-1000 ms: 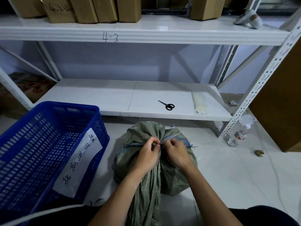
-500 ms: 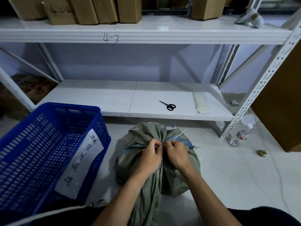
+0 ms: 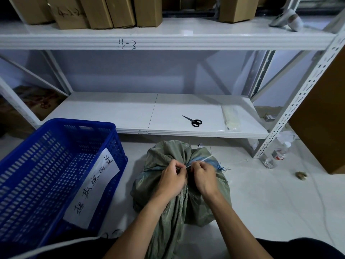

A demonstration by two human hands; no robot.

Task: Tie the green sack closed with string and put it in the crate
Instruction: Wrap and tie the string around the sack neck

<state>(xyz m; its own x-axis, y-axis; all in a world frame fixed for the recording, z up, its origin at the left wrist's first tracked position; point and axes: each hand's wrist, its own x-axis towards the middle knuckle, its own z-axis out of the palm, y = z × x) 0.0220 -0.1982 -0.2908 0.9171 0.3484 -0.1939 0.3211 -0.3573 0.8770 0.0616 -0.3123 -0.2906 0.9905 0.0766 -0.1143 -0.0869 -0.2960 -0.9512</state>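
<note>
While little had shifted since the preceding frames, the string [image 3: 200, 160] was pinched by both hands [image 3: 188, 176] at the green sack [image 3: 203, 206] neck, knotting unfinished, the crate [image 3: 56, 174] unfilled.

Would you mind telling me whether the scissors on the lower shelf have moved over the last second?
No. The scissors lie at the same spot on the lower shelf, right of its panel seam.

Handwritten "4-3" stood in dark marker on the front edge of the upper shelf [image 3: 168, 42]. A cardboard box [image 3: 70, 14] on that shelf bore handwritten "4-2-2". The white paper label [image 3: 93, 187] on the blue crate [image 3: 37, 165] carried handwritten Chinese characters, not reliably legible. A small mark on the lower shelf edge [image 3: 144, 132] was too small to read.
</note>
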